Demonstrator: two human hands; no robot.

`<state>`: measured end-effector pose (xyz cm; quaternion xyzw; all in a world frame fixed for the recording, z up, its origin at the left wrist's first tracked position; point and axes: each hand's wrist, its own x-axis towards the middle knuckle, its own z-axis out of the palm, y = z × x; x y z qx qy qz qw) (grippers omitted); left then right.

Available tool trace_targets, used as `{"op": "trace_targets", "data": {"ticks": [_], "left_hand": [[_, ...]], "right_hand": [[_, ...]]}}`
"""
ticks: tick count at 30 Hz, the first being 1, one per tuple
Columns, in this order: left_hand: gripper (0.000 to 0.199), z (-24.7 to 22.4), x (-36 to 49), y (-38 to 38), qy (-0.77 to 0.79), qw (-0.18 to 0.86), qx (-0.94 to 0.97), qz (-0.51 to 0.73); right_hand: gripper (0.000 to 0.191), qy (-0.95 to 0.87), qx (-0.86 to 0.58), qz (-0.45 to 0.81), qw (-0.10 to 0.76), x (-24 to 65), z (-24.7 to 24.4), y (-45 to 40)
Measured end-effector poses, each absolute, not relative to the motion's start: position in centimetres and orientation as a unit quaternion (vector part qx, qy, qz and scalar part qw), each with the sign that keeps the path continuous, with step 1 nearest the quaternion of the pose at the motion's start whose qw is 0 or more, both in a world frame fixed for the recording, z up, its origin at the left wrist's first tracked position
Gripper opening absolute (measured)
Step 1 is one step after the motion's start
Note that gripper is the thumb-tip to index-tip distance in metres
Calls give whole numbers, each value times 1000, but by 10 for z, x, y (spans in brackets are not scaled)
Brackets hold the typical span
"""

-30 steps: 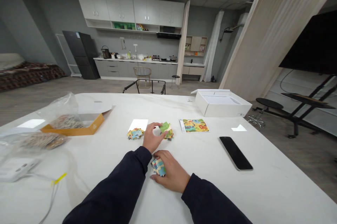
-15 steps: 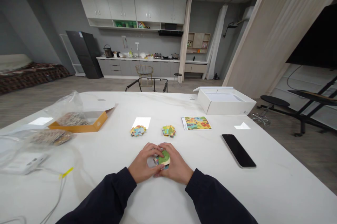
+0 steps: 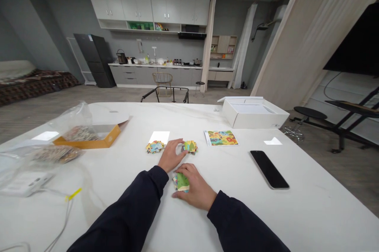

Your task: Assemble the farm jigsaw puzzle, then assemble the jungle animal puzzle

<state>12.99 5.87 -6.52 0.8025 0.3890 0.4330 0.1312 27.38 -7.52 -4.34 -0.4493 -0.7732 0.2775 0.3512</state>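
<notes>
Since half a second ago: left hand has left the near stack and gone out to the middle pile. Right hand hasn't shifted much. Green piece that was between both hands now lies on top of the near stack.

Using the picture card as reference:
- middle pile: just left of card, short gap
- left pile: farther left
- near stack: toward the person and left of card
- phone: toward the person, right of card
- white box: beyond card, to the right
- yellow tray: well left of card

All on the table.

Hands: right is curled round the near stack, thumb on the near side, fingers on the far side. Left has thumb and fingers parted at the left edge of the middle pile; can't tell if it's pinching a piece.

Doing it well, my read: keep the right hand as a soft fence, enough squeeze to stop sliding, not enough to buckle the stack. Left should take only the upper pieces, by the edges, and lift straight up; dragging would likely fan the pile toward the card.
</notes>
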Motion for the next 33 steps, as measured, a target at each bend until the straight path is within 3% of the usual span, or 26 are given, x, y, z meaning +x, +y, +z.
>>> {"op": "trace_targets", "data": {"ticks": [6, 15, 21, 27, 29, 33], "left_hand": [[20, -63, 132, 60, 361, 126, 812, 441], [29, -46, 137, 46, 339, 147, 773, 515], [28, -37, 110, 7, 314, 229, 739, 550], [24, -33, 75, -30, 301, 315, 787, 436], [26, -33, 72, -36, 289, 334, 811, 383], [29, -32, 73, -34, 274, 343, 825, 355]], "right_hand": [[66, -777, -452, 263, 351, 272, -44, -76], [69, -790, -429, 263, 349, 276, -47, -74], [100, -722, -469, 333, 384, 275, -46, -76], [125, -634, -474, 432, 431, 276, -43, -74], [122, -644, -475, 419, 428, 277, -44, -73], [98, -714, -458, 353, 395, 278, -45, -72]]}}
